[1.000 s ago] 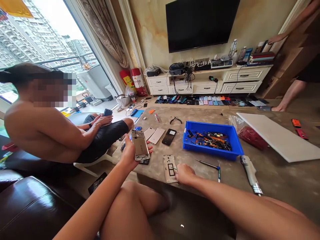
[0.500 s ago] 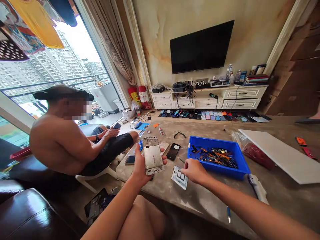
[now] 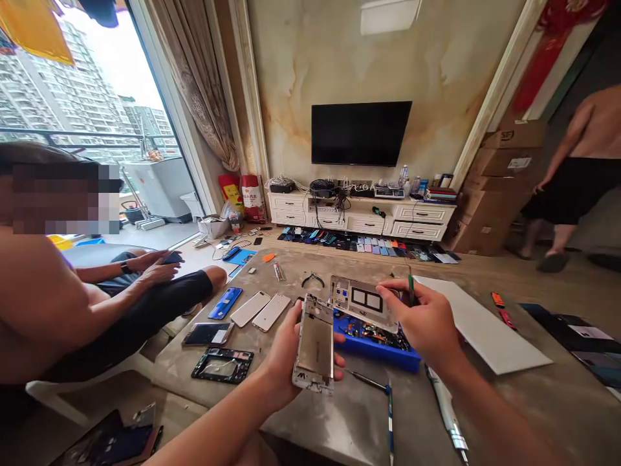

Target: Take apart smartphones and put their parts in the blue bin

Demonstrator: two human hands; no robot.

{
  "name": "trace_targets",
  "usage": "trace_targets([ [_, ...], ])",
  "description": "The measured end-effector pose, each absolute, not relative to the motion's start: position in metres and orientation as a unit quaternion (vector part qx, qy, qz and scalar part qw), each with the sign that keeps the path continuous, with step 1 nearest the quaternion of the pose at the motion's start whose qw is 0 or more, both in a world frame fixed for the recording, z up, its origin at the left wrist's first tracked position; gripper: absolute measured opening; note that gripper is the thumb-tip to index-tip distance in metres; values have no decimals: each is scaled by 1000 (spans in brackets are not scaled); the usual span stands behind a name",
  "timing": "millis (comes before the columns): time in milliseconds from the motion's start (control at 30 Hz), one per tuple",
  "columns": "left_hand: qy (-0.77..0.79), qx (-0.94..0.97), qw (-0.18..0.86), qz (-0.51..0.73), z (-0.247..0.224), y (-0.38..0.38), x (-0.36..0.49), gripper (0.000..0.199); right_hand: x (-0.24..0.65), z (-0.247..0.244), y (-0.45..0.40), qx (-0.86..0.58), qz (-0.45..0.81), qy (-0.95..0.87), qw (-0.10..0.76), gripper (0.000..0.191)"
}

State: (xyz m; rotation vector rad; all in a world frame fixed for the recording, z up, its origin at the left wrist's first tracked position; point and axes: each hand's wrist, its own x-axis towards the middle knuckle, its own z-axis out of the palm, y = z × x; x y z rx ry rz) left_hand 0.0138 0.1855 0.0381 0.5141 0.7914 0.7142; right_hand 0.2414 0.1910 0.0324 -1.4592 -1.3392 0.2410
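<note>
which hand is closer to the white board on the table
Right: the right hand is just beside the edge of the white board, while the left hand is farther left, past the blue tray.

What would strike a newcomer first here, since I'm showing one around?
Above the concrete work table, the left hand holds a bare metal phone frame and the right hand a second frame. Just below sits a blue plastic tray of phone parts. Rows of phones line the far floor.
</note>
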Motion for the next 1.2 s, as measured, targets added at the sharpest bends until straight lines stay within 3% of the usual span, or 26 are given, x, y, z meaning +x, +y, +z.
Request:
trace_targets([
  [267, 397, 276, 826, 290, 34, 189, 34, 69, 244, 47, 167, -492, 14, -681, 542, 6],
  [533, 366, 239, 829, 348, 33, 186, 56, 52, 216, 32, 149, -351, -128, -812, 448, 19],
  [767, 314, 238, 830, 394, 26, 189, 62, 59, 193, 23, 144, -302, -195, -798, 483, 16],
  [1000, 354, 227, 834, 357, 34, 184, 59, 74, 181, 16, 142, -308, -194, -791, 492, 11],
  [1200, 319, 183, 860, 352, 29, 189, 57, 73, 179, 17, 139, -316, -134, -802, 488, 26],
])
